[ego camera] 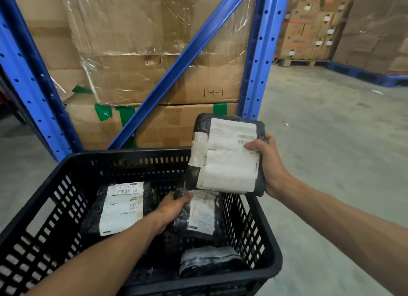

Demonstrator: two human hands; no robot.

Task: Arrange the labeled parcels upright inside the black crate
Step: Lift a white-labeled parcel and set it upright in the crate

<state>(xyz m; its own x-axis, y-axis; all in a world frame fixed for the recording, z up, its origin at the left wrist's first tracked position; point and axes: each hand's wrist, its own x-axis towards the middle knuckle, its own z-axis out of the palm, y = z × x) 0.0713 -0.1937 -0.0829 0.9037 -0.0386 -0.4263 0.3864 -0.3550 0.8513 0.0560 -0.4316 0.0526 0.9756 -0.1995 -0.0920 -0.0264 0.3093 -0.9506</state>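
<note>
Nearest you, a small parcel (pixel 209 260) lies flat at the front of the black crate (pixel 44 240), and it may get buried if you stack before standing it up. Your left hand (pixel 174 209) grips a parcel (pixel 202 214) mid-crate; letting go early could topple it onto the big labeled parcel (pixel 121 207) leaning beside it. Farther out, your right hand (pixel 268 165) clasps another parcel (pixel 227 154) by one edge above the far rim, where it could slip or catch.

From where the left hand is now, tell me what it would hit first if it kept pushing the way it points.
The left hand already grips a small parcel inside the black crate. Pushing on forward and down, that parcel would probably meet the crate's far right wall or floor first; depth there is unclear.
</note>
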